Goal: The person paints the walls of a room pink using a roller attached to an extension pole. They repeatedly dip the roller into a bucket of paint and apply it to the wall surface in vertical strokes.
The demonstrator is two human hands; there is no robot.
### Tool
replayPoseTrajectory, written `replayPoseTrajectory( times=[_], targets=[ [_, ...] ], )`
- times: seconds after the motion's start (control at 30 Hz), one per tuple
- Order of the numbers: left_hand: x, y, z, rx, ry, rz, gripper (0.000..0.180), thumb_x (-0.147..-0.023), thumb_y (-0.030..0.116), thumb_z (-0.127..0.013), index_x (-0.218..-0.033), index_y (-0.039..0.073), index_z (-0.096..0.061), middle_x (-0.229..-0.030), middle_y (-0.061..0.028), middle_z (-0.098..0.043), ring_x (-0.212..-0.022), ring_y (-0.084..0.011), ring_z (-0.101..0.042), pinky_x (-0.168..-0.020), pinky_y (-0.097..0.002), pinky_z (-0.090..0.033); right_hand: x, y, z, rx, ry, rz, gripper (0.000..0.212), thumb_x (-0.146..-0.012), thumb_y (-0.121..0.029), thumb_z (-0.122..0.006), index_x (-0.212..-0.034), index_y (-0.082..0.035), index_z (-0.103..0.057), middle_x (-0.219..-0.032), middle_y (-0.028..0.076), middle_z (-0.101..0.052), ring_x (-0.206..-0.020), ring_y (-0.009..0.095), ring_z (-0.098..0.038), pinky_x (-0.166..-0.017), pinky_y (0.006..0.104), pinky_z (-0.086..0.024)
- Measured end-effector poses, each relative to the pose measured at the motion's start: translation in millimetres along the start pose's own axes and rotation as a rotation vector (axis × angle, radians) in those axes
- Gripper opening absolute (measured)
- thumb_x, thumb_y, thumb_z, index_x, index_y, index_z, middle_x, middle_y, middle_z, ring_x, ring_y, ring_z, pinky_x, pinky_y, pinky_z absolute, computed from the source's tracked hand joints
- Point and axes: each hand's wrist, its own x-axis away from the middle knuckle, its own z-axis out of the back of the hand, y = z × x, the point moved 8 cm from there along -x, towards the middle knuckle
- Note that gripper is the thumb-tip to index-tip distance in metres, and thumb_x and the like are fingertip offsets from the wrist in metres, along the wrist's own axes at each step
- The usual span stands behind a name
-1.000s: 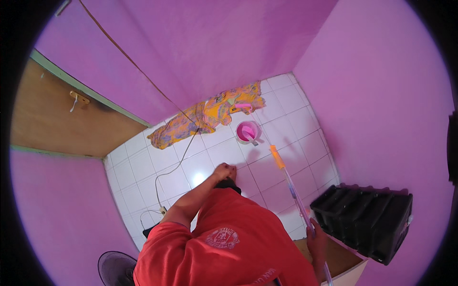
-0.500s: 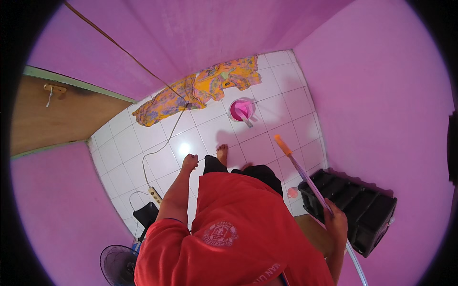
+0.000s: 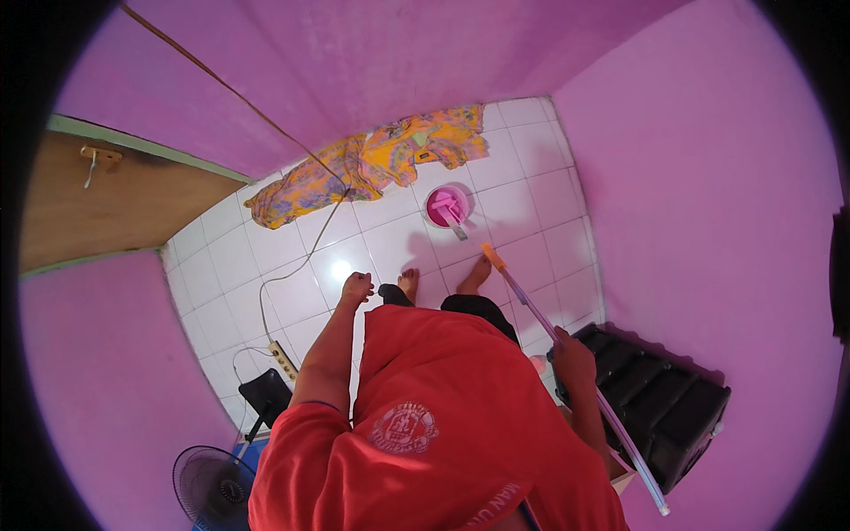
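Observation:
My right hand [image 3: 574,356] is wrapped round a long pale purple and white pole [image 3: 611,416]. Its orange end [image 3: 493,257] points forward, close to my right foot, and the other end slants back past my right side. The exact kind of tool is not clear. My left hand [image 3: 359,288] hangs over the floor beside my left leg, fingers loosely curled and a little apart, with nothing visible in it. Ahead of my feet stands a round pink bucket [image 3: 428,211] with a pink object [image 3: 450,209] in it, whose greyish end leans over the near rim.
Yellow-orange patterned cloth [image 3: 301,192] lies along the far wall. A cable [image 3: 305,261] runs down to a power strip [image 3: 282,359] at the left. A fan [image 3: 212,487] stands at lower left, a black drawer unit [image 3: 655,398] at right, a brown door [image 3: 97,203] far left.
My right hand and the pole have moved forward and left; the orange end is now nearer my right foot. That foot has stepped into clear view. My left hand has risen slightly.

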Motion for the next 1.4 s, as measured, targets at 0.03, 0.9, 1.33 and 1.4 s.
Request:
replayPoseTrajectory(
  times=[0.03, 0.9, 1.33, 1.4],
  targets=[
    [1, 4, 0, -0.012, -0.002, -0.019, 0.047, -0.098, 0.036, -0.049, -0.117, -0.006, -0.056, -0.104, -0.0191, -0.070, -0.085, -0.0285, -0.071, -0.063, -0.0392, -0.059, -8, -2, -8, 0.016, -0.025, -0.016, 0.036, -0.097, -0.025, -0.051, -0.131, -0.016, -0.057, -0.087, 0.020, -0.068, -0.082, 0.041, -0.067, -0.072, 0.0527, -0.053],
    [-8, 13, -24, -0.031, -0.035, -0.038, 0.047, -0.099, 0.037, -0.050, -0.121, -0.005, -0.053, -0.101, -0.0182, -0.070, -0.081, -0.0261, -0.071, -0.060, -0.0364, -0.058, -20, -19, 2, 0.037, -0.073, -0.033, 0.039, -0.098, -0.025, -0.050, -0.135, -0.015, -0.054, -0.093, 0.021, -0.068, -0.084, 0.040, -0.068, -0.074, 0.0508, -0.054],
    [-9, 6, -13, -0.049, -0.005, -0.023, 0.048, -0.098, 0.038, -0.051, -0.118, -0.005, -0.057, -0.102, -0.0181, -0.070, -0.081, -0.0260, -0.071, -0.061, -0.0372, -0.059, -45, -34, -9, 0.043, -0.060, -0.030, 0.038, -0.098, -0.024, -0.050, -0.134, -0.015, -0.056, -0.092, 0.020, -0.069, -0.088, 0.039, -0.067, -0.077, 0.0514, -0.053],
    [-9, 8, -13, -0.042, -0.009, -0.023, 0.044, -0.098, 0.037, -0.052, -0.117, -0.003, -0.057, -0.099, -0.0155, -0.071, -0.078, -0.0233, -0.071, -0.058, -0.0352, -0.058, -53, -39, -16, 0.035, -0.063, -0.044, 0.038, -0.098, -0.025, -0.050, -0.134, -0.016, -0.055, -0.093, 0.020, -0.069, -0.088, 0.039, -0.067, -0.078, 0.0519, -0.053]
  ],
)
